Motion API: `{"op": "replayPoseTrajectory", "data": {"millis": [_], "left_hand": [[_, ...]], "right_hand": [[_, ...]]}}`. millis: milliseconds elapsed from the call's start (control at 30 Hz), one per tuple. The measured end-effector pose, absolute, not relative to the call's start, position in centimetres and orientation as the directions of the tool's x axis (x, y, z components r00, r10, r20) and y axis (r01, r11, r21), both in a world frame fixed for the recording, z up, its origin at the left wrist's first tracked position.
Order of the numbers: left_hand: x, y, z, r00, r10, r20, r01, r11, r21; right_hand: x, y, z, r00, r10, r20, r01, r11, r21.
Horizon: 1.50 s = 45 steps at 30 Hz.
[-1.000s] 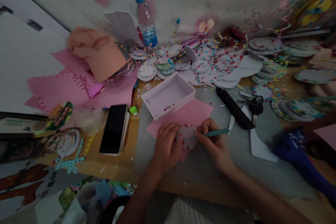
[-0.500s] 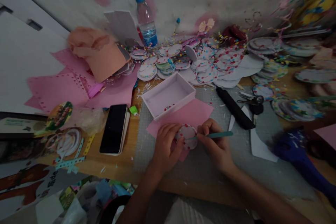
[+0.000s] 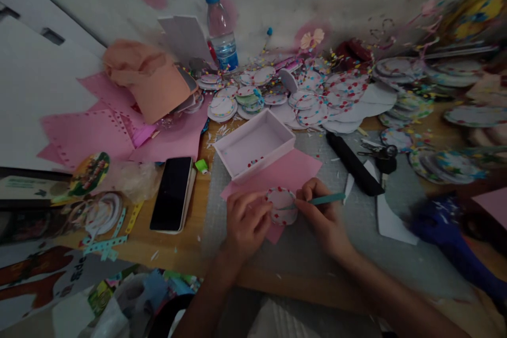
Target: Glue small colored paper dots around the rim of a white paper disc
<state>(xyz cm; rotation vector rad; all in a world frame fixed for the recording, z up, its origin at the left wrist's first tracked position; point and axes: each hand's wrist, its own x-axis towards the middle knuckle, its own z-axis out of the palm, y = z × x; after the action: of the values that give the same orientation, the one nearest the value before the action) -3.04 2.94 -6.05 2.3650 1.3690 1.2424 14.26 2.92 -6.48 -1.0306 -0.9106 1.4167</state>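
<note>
A small white paper piece of two joined rounds [image 3: 282, 215], edged with red dots, lies on a pink sheet [image 3: 295, 166]. My left hand [image 3: 246, 222] is at its left edge, thumb and forefinger drawn together; whether anything tiny is between them does not show. From the right, my right hand [image 3: 322, 216] grips a slim teal stick-like tool [image 3: 328, 198] in closed fingers. The tool's working end is hidden by the fingertips, at the paper piece's right edge. Just behind the hands stands an open white box [image 3: 257, 145] with a few red bits inside.
Under the work lies a grey cutting mat [image 3: 253, 264]. A phone [image 3: 171, 195] is to the left, a black pouch-like bar [image 3: 354, 163] and keys [image 3: 380, 150] to the right. Decorated paper rounds [image 3: 312, 100] and a water bottle [image 3: 222, 31] fill the back. A blue tool [image 3: 447, 232] lies at right.
My left hand has lifted off the paper piece and drawn back left, its fingers bunching together. The right hand with the teal tool has shifted slightly left.
</note>
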Motion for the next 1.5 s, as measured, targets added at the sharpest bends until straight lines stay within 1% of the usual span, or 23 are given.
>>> {"op": "replayPoseTrajectory", "data": {"millis": [133,200,300,433,533,667,933,1133,1367,1433,1500], "left_hand": [[-4.2,3.8,-6.1,0.418,0.626,0.658,0.671,-0.701,0.241],[-4.8,4.3,-6.3,0.493,0.565,0.662,0.649,-0.745,0.153],[-5.2,4.7,-6.4,0.563,0.498,0.659,0.610,-0.789,0.075],[-4.9,4.9,-6.2,0.623,0.436,0.650,0.554,-0.832,0.027],[-4.7,4.9,-6.2,0.641,0.414,0.646,0.527,-0.850,0.022],[-4.8,4.9,-6.3,0.640,0.426,0.640,0.528,-0.848,0.036],[-5.0,4.8,-7.0,0.564,0.492,0.663,0.564,-0.816,0.126],[-5.0,4.9,-7.4,0.543,0.520,0.660,0.578,-0.801,0.156],[-4.7,5.2,-7.0,0.535,0.535,0.654,0.583,-0.794,0.172],[-4.6,5.3,-6.9,0.531,0.559,0.637,0.588,-0.784,0.198],[-4.5,5.4,-6.9,0.527,0.580,0.621,0.590,-0.776,0.225]], "right_hand": [[14.3,2.9,-6.5,-0.005,0.992,-0.129,-0.325,-0.123,-0.938],[14.4,2.9,-6.4,0.007,0.990,-0.139,-0.317,-0.130,-0.940],[14.4,2.9,-6.4,0.011,0.989,-0.148,-0.312,-0.137,-0.940],[14.3,3.0,-6.5,0.003,0.987,-0.162,-0.337,-0.151,-0.929],[14.3,3.1,-6.6,0.003,0.987,-0.164,-0.335,-0.153,-0.930],[14.3,3.1,-6.7,-0.001,0.986,-0.168,-0.327,-0.159,-0.932],[14.2,3.1,-6.7,0.008,0.985,-0.173,-0.315,-0.162,-0.935],[14.5,3.0,-6.4,0.059,0.980,-0.192,-0.334,-0.162,-0.929],[14.8,3.6,-5.4,0.148,0.951,-0.272,-0.327,-0.213,-0.921],[14.7,3.8,-5.3,0.164,0.946,-0.280,-0.357,-0.208,-0.911],[14.7,3.9,-5.4,0.165,0.937,-0.307,-0.427,-0.213,-0.879]]}}
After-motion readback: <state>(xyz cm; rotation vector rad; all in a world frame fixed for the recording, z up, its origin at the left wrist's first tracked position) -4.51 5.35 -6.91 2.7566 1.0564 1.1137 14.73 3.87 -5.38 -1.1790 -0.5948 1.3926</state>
